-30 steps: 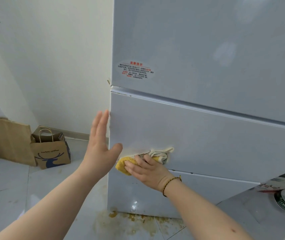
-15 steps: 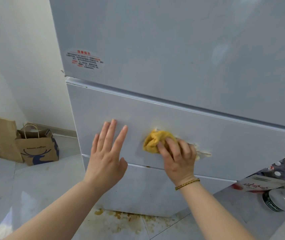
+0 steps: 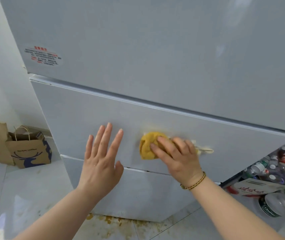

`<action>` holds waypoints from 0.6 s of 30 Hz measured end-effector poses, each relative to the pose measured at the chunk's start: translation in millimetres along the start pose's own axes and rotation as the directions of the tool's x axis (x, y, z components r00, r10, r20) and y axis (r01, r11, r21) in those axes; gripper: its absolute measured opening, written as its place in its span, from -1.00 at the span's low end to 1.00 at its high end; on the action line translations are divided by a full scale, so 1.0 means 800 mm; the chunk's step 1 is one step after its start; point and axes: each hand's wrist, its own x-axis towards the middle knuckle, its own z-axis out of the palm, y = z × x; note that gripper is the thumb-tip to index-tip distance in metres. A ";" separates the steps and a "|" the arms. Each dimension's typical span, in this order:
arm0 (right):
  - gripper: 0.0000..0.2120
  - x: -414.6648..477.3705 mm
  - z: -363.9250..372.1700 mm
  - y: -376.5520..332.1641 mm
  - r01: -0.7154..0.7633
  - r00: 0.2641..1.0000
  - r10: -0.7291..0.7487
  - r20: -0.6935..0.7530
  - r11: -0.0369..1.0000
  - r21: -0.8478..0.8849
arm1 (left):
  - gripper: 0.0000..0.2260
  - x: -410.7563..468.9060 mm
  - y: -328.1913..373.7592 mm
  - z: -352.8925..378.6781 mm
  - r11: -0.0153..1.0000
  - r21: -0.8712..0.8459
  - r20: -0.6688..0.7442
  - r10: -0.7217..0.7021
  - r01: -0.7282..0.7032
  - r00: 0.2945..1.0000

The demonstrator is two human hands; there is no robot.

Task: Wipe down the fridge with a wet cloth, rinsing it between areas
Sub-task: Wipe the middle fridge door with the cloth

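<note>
Fridge, tall, pale grey and glossy, fills our view; on its middle drawer panel, near the lower edge, our right hand presses a bunched yellow cloth flat. Our left hand is spread wide with nothing in it, seemingly just off the panel. We should probably keep firm, even pressure, overlap our strokes toward the panel's right edge, then rinse before the bottom drawer.

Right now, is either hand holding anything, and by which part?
The right hand presses a bunched yellow cloth against the fridge, fingers over its right side. The left hand holds nothing.
</note>
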 end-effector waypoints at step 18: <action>-0.47 -0.139 -0.009 -0.031 -0.244 0.905 0.166 0.391 0.957 0.159 | -0.38 0.002 0.060 0.020 0.993 -0.057 0.065 -0.098 0.102 0.993</action>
